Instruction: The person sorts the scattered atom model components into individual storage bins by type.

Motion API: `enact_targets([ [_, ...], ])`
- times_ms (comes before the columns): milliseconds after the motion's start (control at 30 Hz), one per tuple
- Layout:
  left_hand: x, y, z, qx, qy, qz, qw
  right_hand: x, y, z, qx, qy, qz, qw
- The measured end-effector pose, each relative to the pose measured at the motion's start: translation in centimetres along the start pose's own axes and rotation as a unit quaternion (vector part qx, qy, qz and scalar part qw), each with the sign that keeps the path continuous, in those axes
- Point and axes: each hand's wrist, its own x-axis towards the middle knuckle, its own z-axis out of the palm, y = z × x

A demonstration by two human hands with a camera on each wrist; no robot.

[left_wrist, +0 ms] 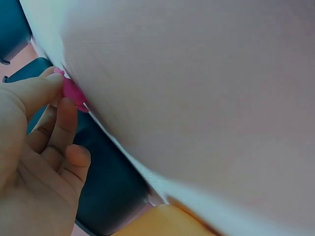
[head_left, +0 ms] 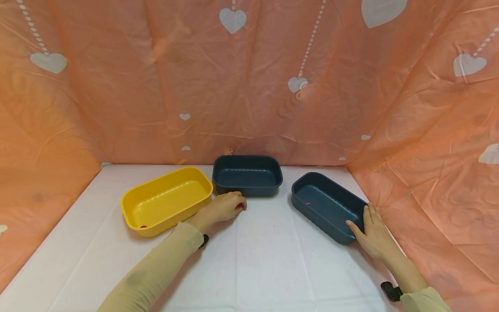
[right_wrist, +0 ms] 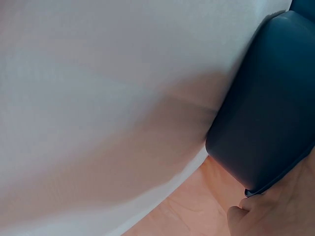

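My left hand (head_left: 224,207) is over the table just in front of the middle dark blue tray (head_left: 249,190). Between its thumb and forefinger it pinches a small pink piece (left_wrist: 74,92), whose exact kind I cannot tell; the other fingers curl loosely. On the right, my right hand (head_left: 375,237) grips the near end of another dark blue tray (head_left: 317,219), thumb at the rim on one side and fingers along the other. A tiny pink item (head_left: 308,203) lies inside that tray.
A yellow tray (head_left: 167,195) stands at the left, beside my left forearm, with a small red item (head_left: 143,226) in its near corner. White cloth (head_left: 265,264) covers the table. Orange curtains (head_left: 249,86) with hearts enclose the back and sides.
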Motion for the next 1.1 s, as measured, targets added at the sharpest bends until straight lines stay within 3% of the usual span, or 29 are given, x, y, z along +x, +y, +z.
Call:
enact_targets([
  [600,0.0,0.2,0.0,-0.034,0.004,-0.008,0.9994,-0.1,0.1,0.1,0.006,0.006,-0.004,1.000],
  [1100,1.3,2.2,0.1,-0.100,0.052,0.006,0.9936,0.0,-0.1,0.0,0.002,-0.002,0.002,1.000],
])
